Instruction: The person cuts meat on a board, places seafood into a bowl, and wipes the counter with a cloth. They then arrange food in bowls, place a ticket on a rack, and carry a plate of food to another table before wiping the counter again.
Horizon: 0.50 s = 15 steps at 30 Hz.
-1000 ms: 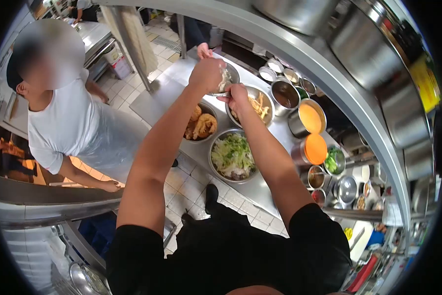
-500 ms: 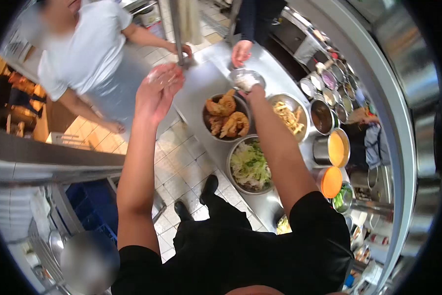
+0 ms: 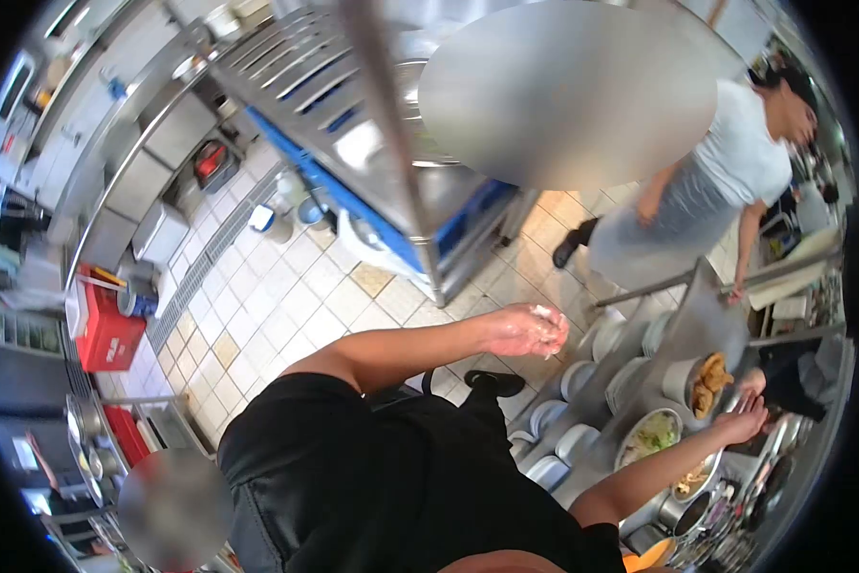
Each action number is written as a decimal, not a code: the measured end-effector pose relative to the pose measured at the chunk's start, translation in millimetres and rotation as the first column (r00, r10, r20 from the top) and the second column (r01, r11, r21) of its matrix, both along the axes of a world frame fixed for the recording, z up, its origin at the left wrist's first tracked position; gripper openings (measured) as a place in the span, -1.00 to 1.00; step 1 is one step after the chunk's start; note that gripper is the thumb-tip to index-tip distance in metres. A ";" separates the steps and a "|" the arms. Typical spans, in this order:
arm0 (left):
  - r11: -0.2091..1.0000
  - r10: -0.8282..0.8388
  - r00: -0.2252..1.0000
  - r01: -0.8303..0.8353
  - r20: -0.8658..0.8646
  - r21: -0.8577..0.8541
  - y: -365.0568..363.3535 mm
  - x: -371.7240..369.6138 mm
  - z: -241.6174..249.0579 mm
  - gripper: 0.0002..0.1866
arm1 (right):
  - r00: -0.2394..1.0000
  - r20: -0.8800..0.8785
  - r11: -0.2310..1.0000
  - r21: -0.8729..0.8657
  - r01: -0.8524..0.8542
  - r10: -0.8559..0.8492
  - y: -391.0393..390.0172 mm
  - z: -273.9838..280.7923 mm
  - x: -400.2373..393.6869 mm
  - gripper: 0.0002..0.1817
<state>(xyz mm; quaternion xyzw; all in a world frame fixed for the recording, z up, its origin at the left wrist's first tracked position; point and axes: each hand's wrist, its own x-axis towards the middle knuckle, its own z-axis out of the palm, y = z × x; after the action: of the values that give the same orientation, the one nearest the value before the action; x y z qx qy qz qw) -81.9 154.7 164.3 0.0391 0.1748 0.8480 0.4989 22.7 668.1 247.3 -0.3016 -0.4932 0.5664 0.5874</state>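
Note:
My left hand point(image 3: 527, 329) is above the tiled floor, its fingers curled in. White bits cling to the fingers and palm; what lies inside them I cannot make out. My right hand point(image 3: 741, 420) reaches over the steel counter with fingers stretched out, close beside another person's hand point(image 3: 753, 383). No bowl shows between these two hands. Nearest to my right hand are a bowl of fried golden-brown pieces point(image 3: 709, 384) and a bowl of shredded lettuce point(image 3: 652, 435). A bowl of yellowish strips point(image 3: 689, 485) is partly behind my right forearm.
Stacked white dishes point(image 3: 578, 442) fill the shelf below the counter. A steel rack point(image 3: 429, 258) with slatted shelves stands ahead. A person in a white shirt point(image 3: 750, 143) stands past the counter's end. A red box point(image 3: 114, 325) sits on the floor at the left.
My view has swung left, bringing the rack and floor into sight. The small metal bowl of white food that my right hand touched no longer shows. My left hand's fingers are more curled.

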 end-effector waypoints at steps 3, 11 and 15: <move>0.983 0.183 0.983 -0.183 0.004 -0.017 -153.2 39.5 -3.5 -0.86 | 0.940 -0.009 0.687 0.679 0.257 -0.342 -169.0 -26.4 -27.9 -0.71; 0.475 0.873 0.487 -0.863 -0.030 -0.174 -645.8 132.8 -105.8 -0.73 | 0.271 0.914 0.122 0.319 -0.940 -0.301 -466.6 -326.8 29.7 -0.70; 0.026 0.967 0.180 -0.772 -0.178 -0.635 -862.2 230.7 -205.9 -0.75 | -0.480 0.820 0.035 -0.495 -0.868 -0.312 -599.2 -356.9 53.2 -0.74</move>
<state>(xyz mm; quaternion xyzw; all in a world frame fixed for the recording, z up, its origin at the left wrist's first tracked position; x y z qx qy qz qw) 148.8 -707.5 -41.5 -0.3703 0.3384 0.8538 -0.1388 75.9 68.9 -109.7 0.0652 -0.9329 0.0433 -0.3516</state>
